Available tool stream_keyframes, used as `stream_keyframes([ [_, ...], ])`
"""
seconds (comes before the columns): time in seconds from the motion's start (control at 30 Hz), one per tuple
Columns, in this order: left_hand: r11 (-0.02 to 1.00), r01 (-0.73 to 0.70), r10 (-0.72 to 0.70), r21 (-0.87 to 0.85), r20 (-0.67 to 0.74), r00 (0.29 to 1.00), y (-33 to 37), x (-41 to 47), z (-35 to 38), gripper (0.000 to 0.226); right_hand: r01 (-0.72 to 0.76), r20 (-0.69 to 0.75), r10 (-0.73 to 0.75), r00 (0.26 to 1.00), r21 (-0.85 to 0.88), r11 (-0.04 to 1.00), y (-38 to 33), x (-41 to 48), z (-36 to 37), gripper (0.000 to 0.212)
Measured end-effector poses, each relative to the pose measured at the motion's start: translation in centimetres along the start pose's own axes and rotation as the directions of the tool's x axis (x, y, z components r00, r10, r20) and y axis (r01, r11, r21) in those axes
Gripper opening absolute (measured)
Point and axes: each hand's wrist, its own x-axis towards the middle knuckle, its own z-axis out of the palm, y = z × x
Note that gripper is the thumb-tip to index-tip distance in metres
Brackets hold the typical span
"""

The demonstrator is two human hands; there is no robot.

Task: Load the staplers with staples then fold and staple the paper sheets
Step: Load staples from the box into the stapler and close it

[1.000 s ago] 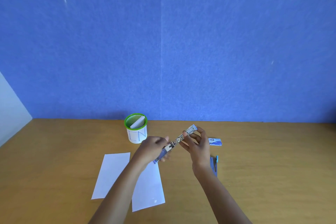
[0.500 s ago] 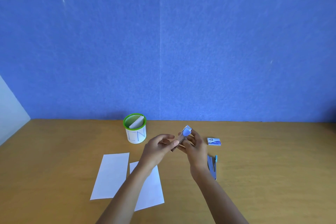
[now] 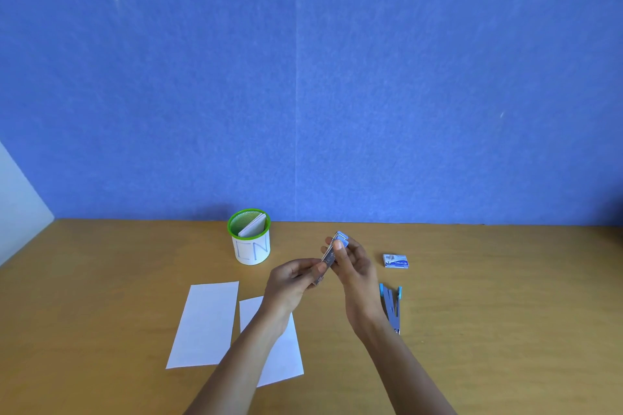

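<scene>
Held stapler (image 3: 329, 256): it is above the table (image 3: 505, 313) between the two hands, tilted, with its blue end up toward 1 o'clock and its lower end toward 7 o'clock.
Left hand (image 3: 291, 280): the fingers are curled and pinch the lower end of the held stapler.
Right hand (image 3: 357, 266): the thumb and fingers grasp the upper part of the held stapler, and the thumb lies near the blue end.
Second stapler (image 3: 391, 308): it lies on the table at 4 o'clock from the hands, just beside the right wrist, and its two light-blue tips stand apart in a narrow V.
Staple box (image 3: 395, 261): it is small, white and blue, on the table at 3 o'clock from the hands.
Left sheet (image 3: 205, 323): white paper, flat on the table at 8 o'clock from the hands.
Right sheet (image 3: 279, 354): white paper just beside the left sheet, partly hidden under the left forearm.
Cup (image 3: 251, 251): white with a green rim, at 10 o'clock from the hands, and some folded white paper stands inside it.
</scene>
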Motion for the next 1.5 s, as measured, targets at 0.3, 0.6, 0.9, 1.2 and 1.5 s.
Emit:
stream_keyframes([
  [0.3, 0.995, -0.028, 0.036, 0.1, -0.082, 0.996, -0.2, 0.4, 0.1, 0.014, -0.04, -0.004, 0.041, 0.999, 0.169, 0.985, -0.2, 0.3, 0.4, 0.023],
  [0.6, 0.986, -0.068, 0.084, 0.15, -0.1, 0.991, -0.1, 0.5, 0.4, 0.018, -0.093, -0.001, 0.098, 0.995, 0.299, 0.95, 0.0, 0.7, 0.3, 0.027],
  [0.9, 0.98, -0.038, 0.063, 0.194, -0.128, 0.99, -1.0, 0.8, -0.5, 0.025, -0.408, 0.083, 0.462, 0.883, 0.624, 0.667, 0.6, 1.8, -1.2, 0.043],
  [1.2, 0.874, -0.002, 0.121, 0.486, -0.214, 0.969, -3.7, 1.1, -3.6, 0.022, -0.525, -0.152, 0.538, 0.829, 0.118, 0.843, 3.2, 2.2, -3.1, 0.045],
  [1.5, 0.716, 0.107, 0.126, 0.69, -0.279, 0.952, -6.4, 0.8, -6.0, 0.022, -0.619, -0.4, 0.502, 0.767, -0.256, 0.742, 5.8, 2.8, -5.3, 0.042],
])
